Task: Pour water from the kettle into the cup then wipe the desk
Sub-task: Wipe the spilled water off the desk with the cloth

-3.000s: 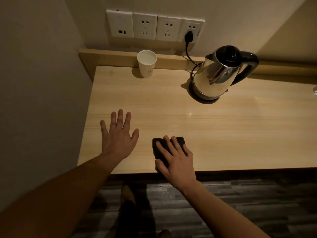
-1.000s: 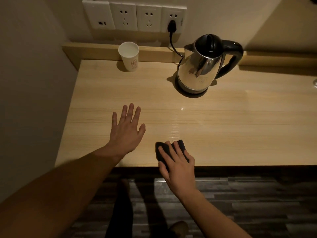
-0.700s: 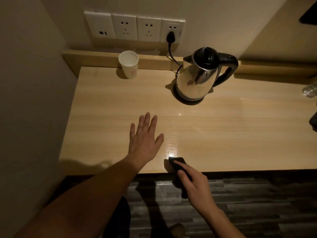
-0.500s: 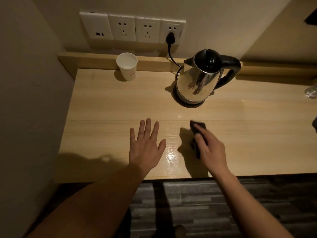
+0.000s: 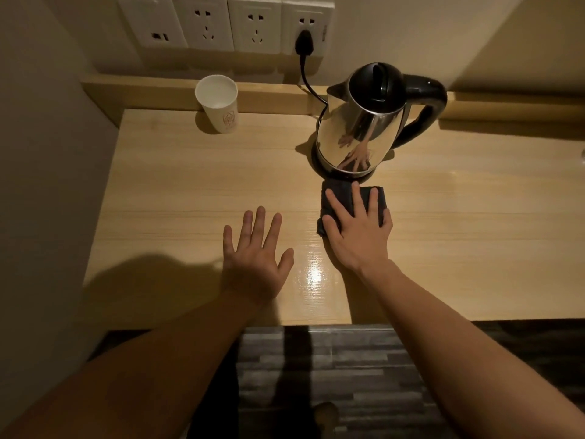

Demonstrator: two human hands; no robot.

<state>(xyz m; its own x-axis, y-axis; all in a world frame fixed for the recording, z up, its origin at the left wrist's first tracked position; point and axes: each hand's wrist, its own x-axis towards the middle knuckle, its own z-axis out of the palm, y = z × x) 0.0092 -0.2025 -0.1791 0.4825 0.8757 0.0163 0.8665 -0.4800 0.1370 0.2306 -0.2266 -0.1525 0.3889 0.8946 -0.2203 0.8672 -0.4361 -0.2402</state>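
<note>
Right hand point(image 5: 357, 236) is flat on the dark folded cloth point(image 5: 351, 202), fingers point(image 5: 354, 198) spread across it and pressing it onto the wooden table point(image 5: 190, 191) rather than curled around it, with the thumb tucked against the cloth's left edge. The cloth's far edge sits just beside the kettle's black base, at about 6 o'clock from the stainless steel electric kettle point(image 5: 361, 134), which stands upright with its black lid shut, its handle out toward 3 o'clock and its spout toward 9 o'clock. Both hands show up mirrored in its shiny side. Left hand point(image 5: 253, 258) lies palm down on the bare tabletop at 8 o'clock from the cloth, fingers splayed wide, holding nothing. Between the two hands there is a bright glare patch point(image 5: 311, 274) on the wood. Up at the back of the table, at 10 o'clock from the kettle and well apart from it, the white paper cup point(image 5: 218, 103) stands upright against the raised wooden ledge point(image 5: 142, 93). A black plug point(image 5: 304, 42) sits in the rightmost of the wall sockets point(image 5: 228, 23), and its cord drops down behind the kettle.
</note>
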